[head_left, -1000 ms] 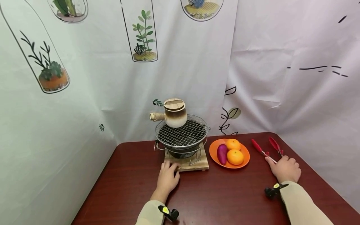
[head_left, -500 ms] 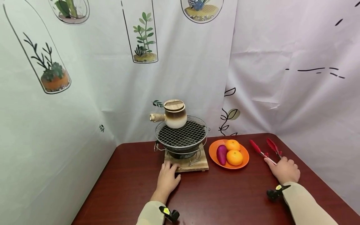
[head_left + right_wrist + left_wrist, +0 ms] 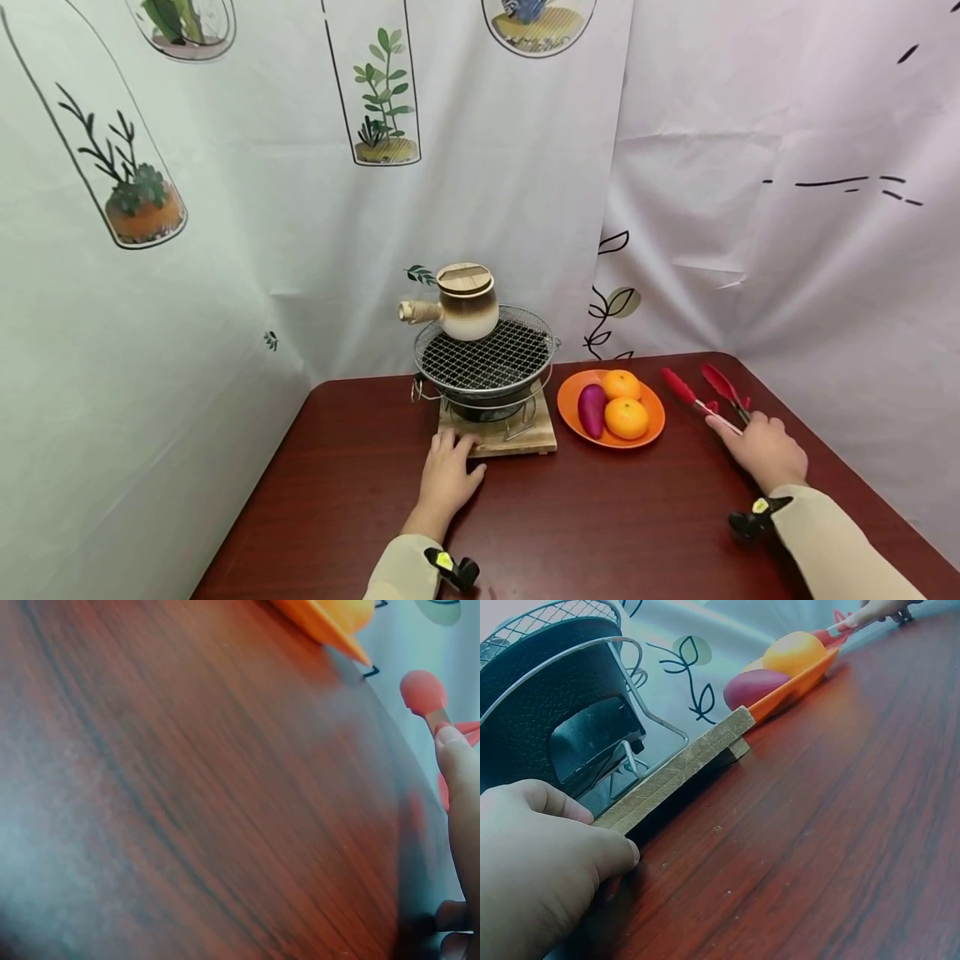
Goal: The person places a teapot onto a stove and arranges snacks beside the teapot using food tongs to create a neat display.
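Note:
My left hand (image 3: 447,477) rests its fingertips on the front left corner of a wooden board (image 3: 517,446); the thumb lies off the board's front edge. On that board stands a round black tabletop grill (image 3: 487,412) with a wire mesh top (image 3: 510,354). A small side-handled clay pot (image 3: 468,312) with a wooden lid sits on the mesh. Over at the right, my right hand (image 3: 765,454) holds red-tipped tongs (image 3: 720,417), their arms spread apart and pointing away. In the right wrist view, the thumb presses one arm of the tongs (image 3: 435,716); the other fingers are mostly out of frame.
An orange plate (image 3: 573,433) with two oranges (image 3: 627,418) and a purple eggplant-like piece (image 3: 592,411) lies between the grill and the tongs. White printed cloth (image 3: 480,208) hangs behind and beside the dark red table (image 3: 585,533).
The tongs' tips have shifted left and come slightly closer together, while my right wrist has moved a little to the right. My left hand has barely moved.

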### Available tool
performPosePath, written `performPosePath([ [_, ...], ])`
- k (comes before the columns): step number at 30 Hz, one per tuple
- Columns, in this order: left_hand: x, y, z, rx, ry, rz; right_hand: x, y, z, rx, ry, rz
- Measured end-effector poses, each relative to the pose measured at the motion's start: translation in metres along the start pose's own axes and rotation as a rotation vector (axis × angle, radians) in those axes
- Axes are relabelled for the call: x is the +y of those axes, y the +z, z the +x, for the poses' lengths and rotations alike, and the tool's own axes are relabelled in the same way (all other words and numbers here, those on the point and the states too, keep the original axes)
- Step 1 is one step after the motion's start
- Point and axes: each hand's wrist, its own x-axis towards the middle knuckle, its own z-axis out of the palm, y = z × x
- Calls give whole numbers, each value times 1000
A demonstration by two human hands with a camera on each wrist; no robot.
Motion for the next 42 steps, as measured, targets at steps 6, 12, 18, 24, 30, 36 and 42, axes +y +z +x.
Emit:
performPosePath([
  [6, 0, 0, 0, -9, -8, 1, -2, -10, -2, -34, -26, -24],
  [12, -1, 0, 0, -10, -5, 3, -4, -21, -7, -35, -98, -22],
  [18, 0, -1, 0, -6, 1, -2, -9, -36, -12, -29, -150, 2],
  [24, -1, 0, 0, 19, 10, -10, -16, -46, -19, -30, -188, -5],
  [30, -2, 1, -1, 29, 10, -16, -22, -52, -29, -4, -248, -29],
  [36, -1, 1, -1, 24, 4, -21, -29, -58, -39, 35, -303, -36],
  [42, -1, 1, -1, 11, -5, -22, -36, -61, -46, 3, -341, -44],
])
